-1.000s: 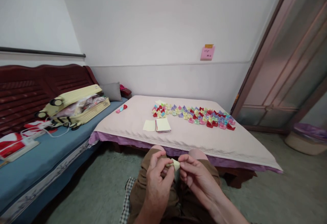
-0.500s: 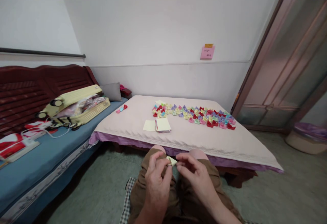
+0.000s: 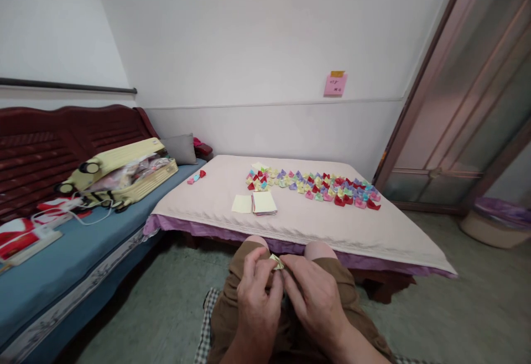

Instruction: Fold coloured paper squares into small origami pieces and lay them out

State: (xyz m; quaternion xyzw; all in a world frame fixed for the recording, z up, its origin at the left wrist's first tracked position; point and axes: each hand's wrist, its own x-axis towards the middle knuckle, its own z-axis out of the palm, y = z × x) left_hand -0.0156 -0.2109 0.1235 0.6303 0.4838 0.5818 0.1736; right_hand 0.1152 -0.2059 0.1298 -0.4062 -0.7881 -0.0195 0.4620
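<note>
A small folded piece of pale yellow paper is held between my two hands, above my lap. My left hand pinches its left side between thumb and fingers. From the other side, the thumb and fingers of my right hand close on its right edge. My fingertips hide part of the folds. Beyond my knees, on the covered table, lie a stack of square paper sheets with a yellow one on top and a single yellow sheet beside it.
Many folded paper pieces in mixed colours spread over the table; a few more lie at its left. An open yellow suitcase rests on the blue-cushioned bench. A lined bin stands right.
My right hand has moved left and closed on the yellow paper, which now looks more compact. The left hand keeps its hold. The view has shifted very slightly.
</note>
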